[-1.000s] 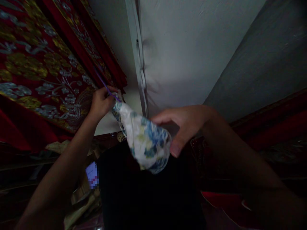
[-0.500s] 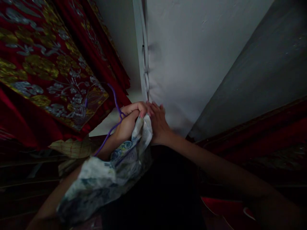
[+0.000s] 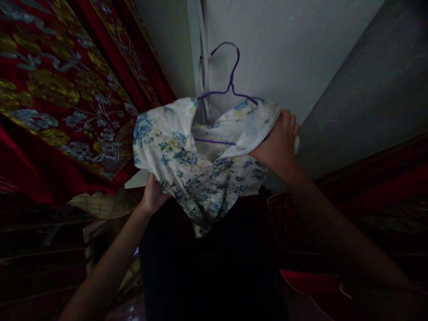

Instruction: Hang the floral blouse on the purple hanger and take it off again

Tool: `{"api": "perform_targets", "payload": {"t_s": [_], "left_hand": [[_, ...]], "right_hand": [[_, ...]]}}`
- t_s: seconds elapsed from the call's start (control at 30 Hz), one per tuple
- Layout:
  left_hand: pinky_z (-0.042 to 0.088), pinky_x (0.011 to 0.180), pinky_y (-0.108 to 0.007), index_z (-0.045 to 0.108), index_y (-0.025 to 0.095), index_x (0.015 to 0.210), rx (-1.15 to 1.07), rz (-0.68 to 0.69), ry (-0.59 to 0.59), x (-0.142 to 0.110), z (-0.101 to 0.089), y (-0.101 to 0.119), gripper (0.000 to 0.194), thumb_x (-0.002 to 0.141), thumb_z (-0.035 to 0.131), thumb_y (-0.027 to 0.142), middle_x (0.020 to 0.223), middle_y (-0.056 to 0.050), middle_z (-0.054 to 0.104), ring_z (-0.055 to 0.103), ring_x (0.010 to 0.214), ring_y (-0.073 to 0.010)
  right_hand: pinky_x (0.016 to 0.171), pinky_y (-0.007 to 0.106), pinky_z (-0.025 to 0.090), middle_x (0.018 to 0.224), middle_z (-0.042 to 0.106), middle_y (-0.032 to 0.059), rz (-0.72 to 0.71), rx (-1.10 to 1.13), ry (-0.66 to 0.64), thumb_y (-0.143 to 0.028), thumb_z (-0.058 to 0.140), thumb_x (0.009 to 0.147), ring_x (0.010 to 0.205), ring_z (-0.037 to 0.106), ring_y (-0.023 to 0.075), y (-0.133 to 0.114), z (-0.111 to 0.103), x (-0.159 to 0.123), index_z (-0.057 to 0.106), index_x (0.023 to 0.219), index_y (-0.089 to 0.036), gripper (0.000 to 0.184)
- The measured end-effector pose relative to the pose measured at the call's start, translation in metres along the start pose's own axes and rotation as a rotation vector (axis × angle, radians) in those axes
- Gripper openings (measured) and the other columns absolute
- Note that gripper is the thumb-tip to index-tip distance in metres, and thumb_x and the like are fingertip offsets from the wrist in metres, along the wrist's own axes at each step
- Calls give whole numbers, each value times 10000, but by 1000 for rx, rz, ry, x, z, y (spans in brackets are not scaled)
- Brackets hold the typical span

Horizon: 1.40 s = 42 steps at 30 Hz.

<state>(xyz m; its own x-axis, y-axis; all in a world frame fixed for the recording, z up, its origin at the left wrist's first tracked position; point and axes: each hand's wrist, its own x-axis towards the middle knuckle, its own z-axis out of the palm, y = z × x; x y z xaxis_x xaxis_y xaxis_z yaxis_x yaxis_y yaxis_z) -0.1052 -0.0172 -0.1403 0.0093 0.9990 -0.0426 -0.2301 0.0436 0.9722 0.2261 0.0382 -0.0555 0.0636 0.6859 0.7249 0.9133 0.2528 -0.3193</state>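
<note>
A white floral blouse [image 3: 187, 151] with blue flowers spreads out in front of my body. The purple clothes hanger [image 3: 231, 86] sits inside it, its hook standing up above the neckline and its lower bar showing through the collar opening. My right hand [image 3: 277, 140] is closed around the shoulder and collar edge on the right. Low on the other side, my left hand [image 3: 154, 194] grips the blouse from beneath, its fingers partly hidden by the fabric.
Red cloth with gold and silver embroidery [image 3: 60, 89] hangs at the left. A pale wall [image 3: 284, 53] rises ahead, with white strips [image 3: 202, 58] running down it. Dark slatted furniture [image 3: 40, 249] stands at lower left, and more red fabric [image 3: 377, 187] lies at right.
The blouse, bunched up at my hands before, is now spread open with the hanger inside and its hook upright. My hands have moved apart, the right one to the right shoulder.
</note>
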Motion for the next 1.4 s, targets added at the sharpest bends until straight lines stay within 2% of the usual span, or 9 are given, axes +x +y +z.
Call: {"api": "perform_targets", "payload": {"t_s": [0.1,0.23,0.47,0.63,0.73,0.93,1.13,1.33,1.4], "left_hand": [[568,997,-443,739,253,1074,-58,72,109,-1,3,-6,719,730,599,869,1150,-78,775,652,1253,-345],[491,1101,-389,758,209,1058,165,226,181,-4,15,-16,486,723,843,550,1155,-67,777,659,1244,-328],[482,1132,-385,706,242,1193,-91,123,377,-38,39,-60,481,766,842,419,1265,-49,747,635,1305,-291],[458,1177,-382,722,286,1190,-190,34,358,-58,63,-63,498,736,871,425,1291,-19,739,587,1364,-298],[467,1177,-394,712,309,1221,-205,-25,306,-68,67,-57,552,712,885,435,1313,-15,727,570,1381,-307],[526,1105,-439,725,267,1157,-307,-75,354,-83,61,-40,631,587,946,427,1216,-56,763,663,1252,-336],[526,1060,-432,706,147,1142,-210,-119,219,-85,68,-41,577,695,883,467,1125,-118,763,700,1149,-314],[335,1179,-553,545,148,1328,458,352,713,-66,59,-72,726,702,841,366,1388,-188,558,501,1344,-366],[285,1190,-562,507,166,1378,685,498,697,-67,65,-79,750,713,825,307,1450,-194,499,431,1388,-371]], "right_hand": [[1048,610,358,1329,503,262,5,-17,-44,-515,635,902,1266,446,450,-12,-5,27,509,1328,-98,609],[1059,603,376,1354,506,221,-144,21,-70,-504,633,907,1276,448,424,-27,-3,34,500,1358,-136,597],[1155,622,326,1480,482,153,-232,361,-47,-499,654,832,1413,394,398,-32,0,-36,462,1425,-227,681],[920,447,533,1160,659,100,374,974,-188,-486,561,909,1021,645,264,-83,37,-126,565,1176,-256,353],[692,354,517,781,595,26,728,1177,-342,-555,566,868,705,576,200,-110,66,-165,556,869,-237,318],[531,267,361,624,501,-26,650,1367,-551,-608,594,867,558,446,129,-123,71,-169,543,728,-214,422],[488,241,267,488,387,-73,774,1449,-459,-561,651,823,458,328,75,-112,49,-163,477,625,-208,441],[469,236,239,480,404,-61,824,1422,-388,-435,653,786,440,336,65,-95,42,-158,473,557,-200,375],[464,238,242,474,416,-51,789,1382,-432,-435,635,785,437,346,67,-95,43,-158,480,529,-197,383]]}}
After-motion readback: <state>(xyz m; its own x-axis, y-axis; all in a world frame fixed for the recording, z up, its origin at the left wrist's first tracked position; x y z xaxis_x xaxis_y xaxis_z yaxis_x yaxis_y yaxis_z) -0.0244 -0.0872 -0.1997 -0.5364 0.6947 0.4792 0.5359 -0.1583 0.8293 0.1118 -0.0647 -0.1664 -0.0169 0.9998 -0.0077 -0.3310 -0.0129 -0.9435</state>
